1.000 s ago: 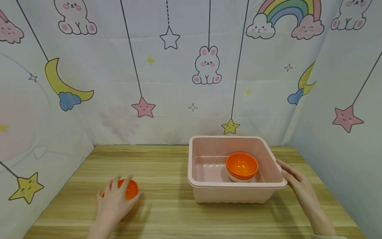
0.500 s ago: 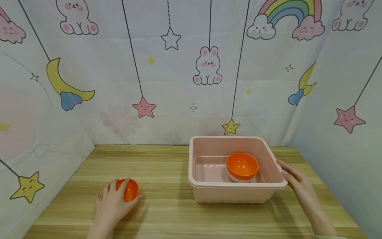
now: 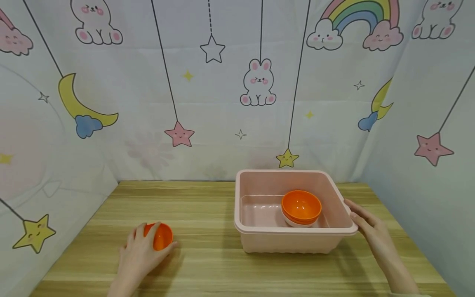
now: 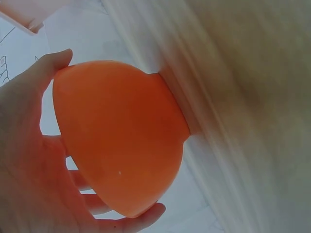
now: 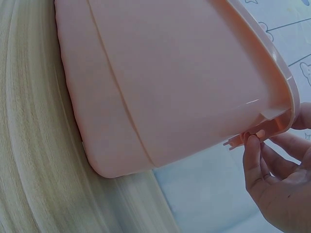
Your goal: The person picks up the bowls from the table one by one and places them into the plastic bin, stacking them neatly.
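Note:
At the left of the table an orange bowl (image 3: 162, 237) is spanned by my left hand (image 3: 139, 253), thumb on one side of the rim and fingers on the other. The left wrist view shows the bowl (image 4: 119, 136) with its foot against the tabletop and the left hand (image 4: 36, 160) around its rim. My right hand (image 3: 375, 233) grips the right rim of a pink plastic bin (image 3: 293, 241). In the right wrist view the thumb and fingers of the right hand (image 5: 282, 170) pinch the bin's rim near a corner. Inside the bin sits a stack of orange bowls (image 3: 301, 206), with a pale one at the bottom.
The wood-grain table (image 3: 204, 264) carries the bin right of centre. A cloth (image 3: 215, 90) printed with rabbits, stars and moons stands behind and along both sides. The bin's walls rise above most of the nested stack.
My left hand's fingers have lowered and closed slightly onto the bowl at the left. The right hand and the bin stay where they were; the view shifts a little.

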A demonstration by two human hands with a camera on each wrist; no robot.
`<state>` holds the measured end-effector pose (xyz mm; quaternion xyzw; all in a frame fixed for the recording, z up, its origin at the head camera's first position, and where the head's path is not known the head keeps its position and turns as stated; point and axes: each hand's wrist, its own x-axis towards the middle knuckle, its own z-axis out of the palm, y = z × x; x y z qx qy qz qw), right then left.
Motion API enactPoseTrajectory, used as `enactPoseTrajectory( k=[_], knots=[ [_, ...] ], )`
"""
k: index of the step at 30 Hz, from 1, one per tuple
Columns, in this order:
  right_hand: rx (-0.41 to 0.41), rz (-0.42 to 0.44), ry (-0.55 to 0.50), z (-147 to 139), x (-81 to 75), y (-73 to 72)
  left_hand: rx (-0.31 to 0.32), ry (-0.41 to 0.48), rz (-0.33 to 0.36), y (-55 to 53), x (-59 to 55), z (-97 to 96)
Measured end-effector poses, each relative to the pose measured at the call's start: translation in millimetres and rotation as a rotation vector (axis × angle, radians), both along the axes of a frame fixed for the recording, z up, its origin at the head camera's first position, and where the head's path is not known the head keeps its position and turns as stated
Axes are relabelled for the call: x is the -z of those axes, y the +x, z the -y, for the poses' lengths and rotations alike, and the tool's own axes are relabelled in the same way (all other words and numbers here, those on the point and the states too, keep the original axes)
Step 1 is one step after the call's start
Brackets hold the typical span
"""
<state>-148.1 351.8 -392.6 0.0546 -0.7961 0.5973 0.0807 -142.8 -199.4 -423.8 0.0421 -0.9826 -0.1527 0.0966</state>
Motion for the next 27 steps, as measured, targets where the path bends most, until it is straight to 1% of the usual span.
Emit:
enactPoseTrajectory(
  k=[3,8,15,21,25,27],
  knots=[
    [0.001,0.004,-0.003,0.1,-0.4,0.7,0.002,0.003,0.002,-0.8,-0.4,0.7],
    [0.013,0.017,0.022,0.5,-2.1,0.6,0.004,0.004,0.012,-1.8,-2.3,1.6],
    [0.003,0.012,-0.008,1.4,-0.3,0.1,0.006,0.003,0.023,-2.9,-4.7,2.0],
    [0.010,0.015,-0.001,1.0,-0.1,0.6,0.006,0.001,0.035,-3.9,-6.5,1.0],
    [0.008,0.013,0.004,0.9,-0.6,0.7,0.007,0.002,0.031,-4.4,-7.4,0.2],
    [0.011,0.018,0.024,1.2,-1.4,1.2,0.010,0.005,0.026,-4.6,-7.6,-0.3]
  ],
)
